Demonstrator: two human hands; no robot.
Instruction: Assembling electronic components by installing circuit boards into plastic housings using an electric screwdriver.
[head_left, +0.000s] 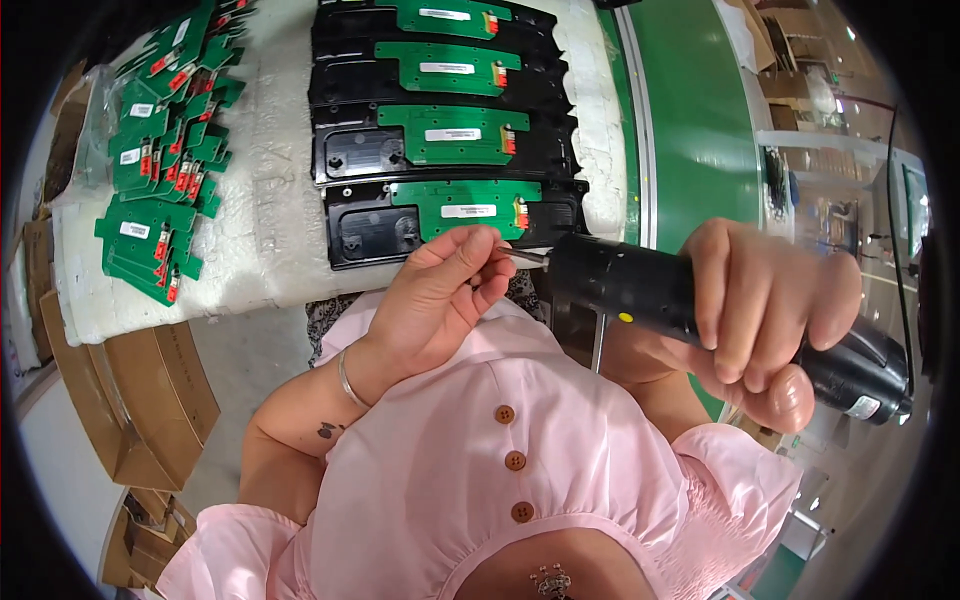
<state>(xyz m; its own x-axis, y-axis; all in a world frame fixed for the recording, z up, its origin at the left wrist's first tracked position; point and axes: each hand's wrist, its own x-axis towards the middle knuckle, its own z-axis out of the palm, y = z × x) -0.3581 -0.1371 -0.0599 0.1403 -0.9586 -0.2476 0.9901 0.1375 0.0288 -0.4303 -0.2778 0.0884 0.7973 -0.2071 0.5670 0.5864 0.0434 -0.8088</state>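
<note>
A loose heap of green boards [160, 150] is spread at the far left on the white foam mat [265, 170], with cardboard boxes [140, 400] below the mat's edge. The heap lies close to that edge — a nudge from an elbow could send boards sliding off onto the boxes.

Further right, four black housings [450, 215] are laid in a row up the mat, each with a green board seated in it. The nearest one sits just beyond the hands, so a slipped tool could be driven into its board.

The left hand [440, 295] is closed in a pinch at the bit [525, 257], thumb and fingertips together on or at the metal tip; whether a screw is held there cannot be told. Fingers this close to the bit could be caught or pricked if the tool were triggered.

The driver [700, 310] — black, held level across the chest — is clamped in the right hand [770, 320], fingers wrapped over its body. A thin rod or cable hanging under it could be snagged on the pink blouse.

At the right, a green conveyor [690, 120] runs past.
</note>
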